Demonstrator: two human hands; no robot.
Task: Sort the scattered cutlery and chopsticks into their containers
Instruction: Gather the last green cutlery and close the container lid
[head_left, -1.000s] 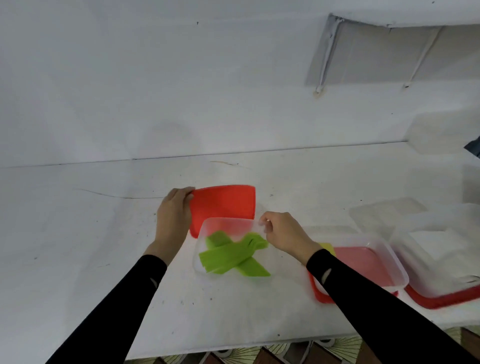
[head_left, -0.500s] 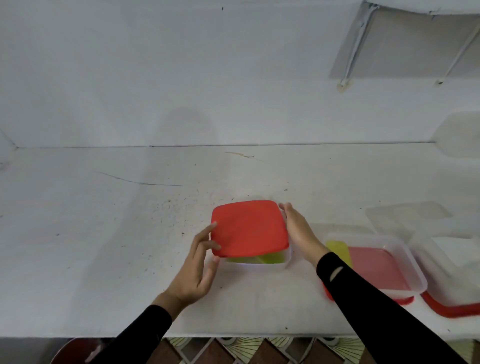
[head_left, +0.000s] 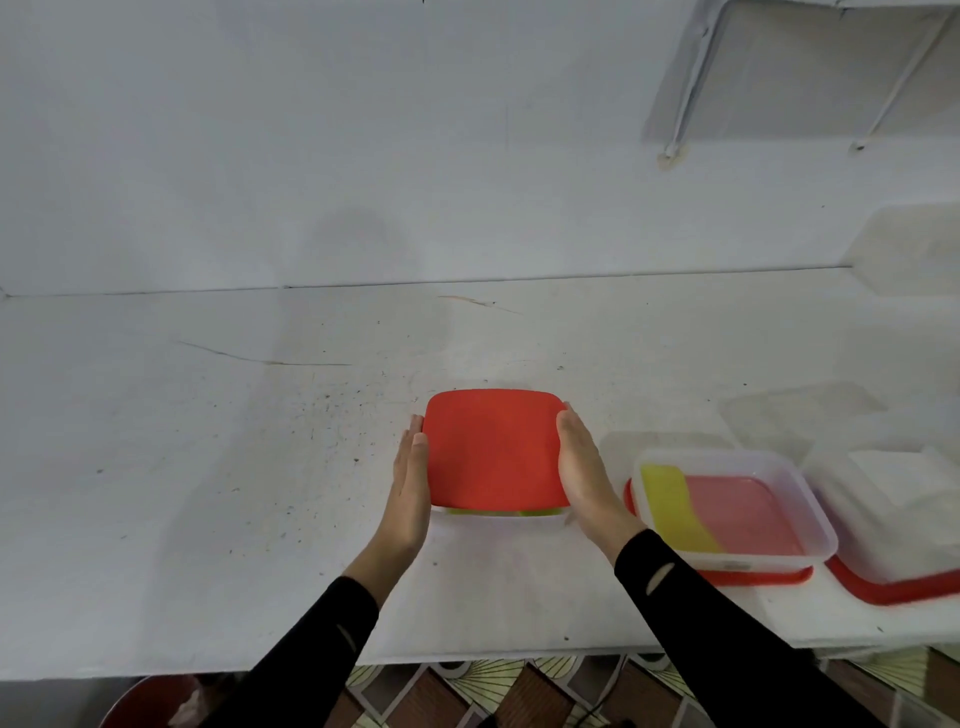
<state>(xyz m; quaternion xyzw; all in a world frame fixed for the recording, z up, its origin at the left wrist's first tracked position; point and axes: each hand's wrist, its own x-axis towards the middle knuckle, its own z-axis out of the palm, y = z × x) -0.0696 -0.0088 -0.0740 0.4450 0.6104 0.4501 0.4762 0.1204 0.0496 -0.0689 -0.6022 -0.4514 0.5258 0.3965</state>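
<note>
- We see a red lid (head_left: 493, 449) lying flat on top of a clear container (head_left: 563, 515), near the front middle of the white table (head_left: 208, 467).
- Under the lid's near edge only a thin green strip (head_left: 467, 512) shows through the container wall. It may be cutlery, but we cannot tell which pieces.
- Our left hand (head_left: 410, 488) lies flat against the left side of the lid and container, fingers straight and together, pointing away from us.
- Our right hand (head_left: 587, 478) mirrors it on the right side, fingers straight, palm against the lid's edge. Neither hand curls around anything; the two press the box between them.
- Both arms wear black sleeves (head_left: 322, 639).
- Just beside the right hand stands a second clear container (head_left: 737, 558), uncovered, with a yellow piece (head_left: 675, 509) lying along its left side.
- That container sits on a second red lid (head_left: 753, 577), whose rim shows beneath it.
- Further right, a third clear container (head_left: 883, 545) with pale contents rests on another red lid (head_left: 893, 592), partly cut off by the frame edge.
- Below the table's front edge we make out patterned floor tiles (head_left: 467, 675).
</note>
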